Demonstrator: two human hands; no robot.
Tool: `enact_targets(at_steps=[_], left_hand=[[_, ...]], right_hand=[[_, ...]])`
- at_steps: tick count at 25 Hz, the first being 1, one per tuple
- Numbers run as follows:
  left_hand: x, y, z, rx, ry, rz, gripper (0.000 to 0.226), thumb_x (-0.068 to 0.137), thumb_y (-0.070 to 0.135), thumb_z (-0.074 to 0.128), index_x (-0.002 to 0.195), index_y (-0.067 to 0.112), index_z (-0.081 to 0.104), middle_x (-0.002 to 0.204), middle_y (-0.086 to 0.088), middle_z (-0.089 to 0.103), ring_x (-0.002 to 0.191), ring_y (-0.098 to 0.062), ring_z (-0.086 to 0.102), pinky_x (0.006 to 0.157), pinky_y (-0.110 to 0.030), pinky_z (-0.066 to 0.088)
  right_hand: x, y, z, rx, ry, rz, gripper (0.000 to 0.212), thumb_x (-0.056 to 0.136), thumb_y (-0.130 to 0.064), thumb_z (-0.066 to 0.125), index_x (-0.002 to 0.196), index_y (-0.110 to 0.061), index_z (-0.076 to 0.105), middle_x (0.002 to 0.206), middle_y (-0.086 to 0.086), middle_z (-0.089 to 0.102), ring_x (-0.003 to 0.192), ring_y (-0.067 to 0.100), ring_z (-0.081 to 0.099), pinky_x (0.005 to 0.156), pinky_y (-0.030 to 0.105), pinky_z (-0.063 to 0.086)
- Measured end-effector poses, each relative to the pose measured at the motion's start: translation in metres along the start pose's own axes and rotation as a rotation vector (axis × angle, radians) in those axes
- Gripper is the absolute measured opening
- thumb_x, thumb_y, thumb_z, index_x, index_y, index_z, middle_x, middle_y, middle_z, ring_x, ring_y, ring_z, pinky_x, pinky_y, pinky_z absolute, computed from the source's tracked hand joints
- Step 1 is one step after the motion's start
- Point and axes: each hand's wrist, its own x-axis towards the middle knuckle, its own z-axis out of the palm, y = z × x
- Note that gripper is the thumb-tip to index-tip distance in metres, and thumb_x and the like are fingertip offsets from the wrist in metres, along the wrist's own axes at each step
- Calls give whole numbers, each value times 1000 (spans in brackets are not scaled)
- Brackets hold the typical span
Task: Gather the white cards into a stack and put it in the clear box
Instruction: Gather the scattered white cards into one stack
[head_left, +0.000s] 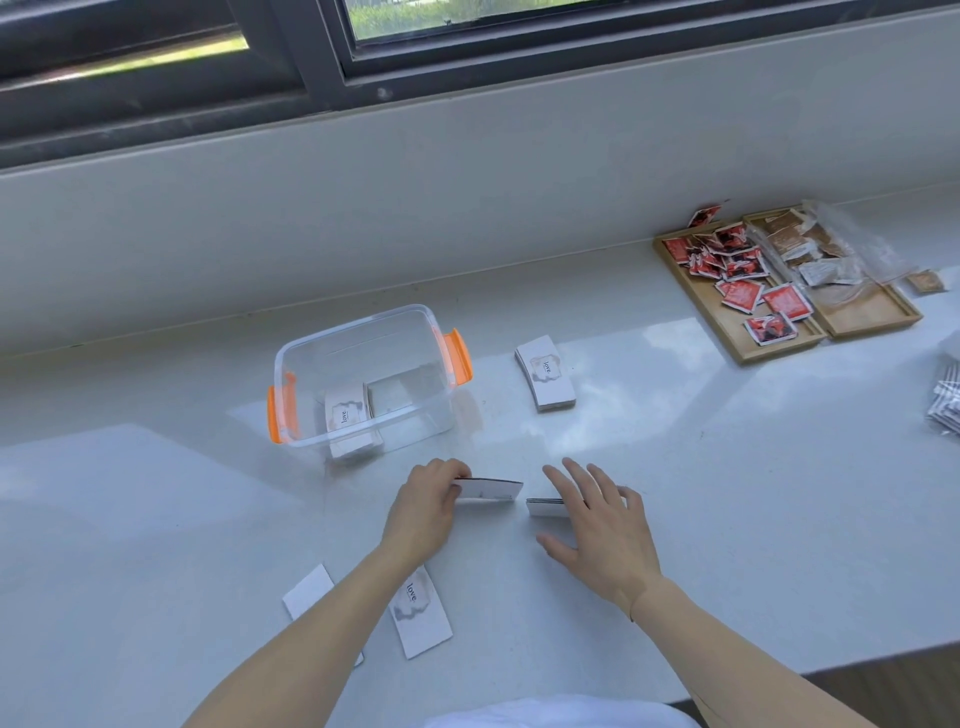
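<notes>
A clear box (363, 332) with orange handles stands on the white counter, and a small pile of white "love" cards (349, 415) lies inside it. My left hand (426, 506) grips a few white cards (491, 490) on edge just in front of the box. My right hand (602, 525) lies flat, fingers spread, on a low stack of cards (545, 506) beside them. Another stack of cards (545, 373) sits to the right of the box. Two loose cards lie near me, one (421, 613) face up, one (309, 592) partly under my left forearm.
A wooden tray (743, 343) with several red packets and a second tray (878, 312) with brown packets stand at the back right. A bundle of dark-and-white packets (948, 405) lies at the right edge. The counter's front edge (831, 665) runs at lower right.
</notes>
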Motion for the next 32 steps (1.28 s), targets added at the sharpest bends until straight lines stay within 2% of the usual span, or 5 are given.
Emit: enact_targets(at_steps=[15, 19, 22, 27, 32], left_hand=[[4, 72, 61, -131, -340, 133, 56, 81, 0, 50, 132, 23, 50, 126, -7, 50, 119, -25, 44, 105, -36, 38], [1, 77, 71, -90, -274, 148, 42, 86, 1, 45, 125, 16, 51, 118, -10, 52, 109, -31, 48, 95, -42, 43], [-1, 72, 71, 10, -218, 169, 36, 93, 5, 42, 127, 16, 50, 120, -8, 52, 107, -29, 50, 91, -42, 44], [-13, 51, 59, 161, -93, 143, 28, 96, 12, 41, 123, 17, 50, 115, -5, 55, 102, -28, 53, 84, -38, 42], [-39, 15, 41, 224, 25, -7, 24, 99, 21, 39, 121, 22, 50, 117, 3, 55, 106, -22, 52, 87, -35, 38]], right_hand=[[2, -2, -2, -28, -12, 13, 65, 74, -33, 66, 133, -22, 42, 150, 1, 39, 139, 30, 33, 108, 47, 36], [1, -2, 0, -19, 34, 4, 55, 71, -15, 65, 125, -17, 51, 136, 0, 54, 124, 28, 50, 104, 47, 40], [3, 0, -1, -26, 26, 27, 52, 70, -3, 66, 118, -22, 57, 104, -7, 64, 91, 22, 60, 81, 37, 46], [17, -15, -4, -51, -62, -97, 53, 83, -1, 49, 127, -28, 42, 104, -7, 57, 96, 23, 50, 76, 35, 31], [31, -53, 1, -55, -104, -234, 46, 81, 3, 49, 118, -24, 49, 103, -1, 55, 95, 27, 50, 73, 37, 30]])
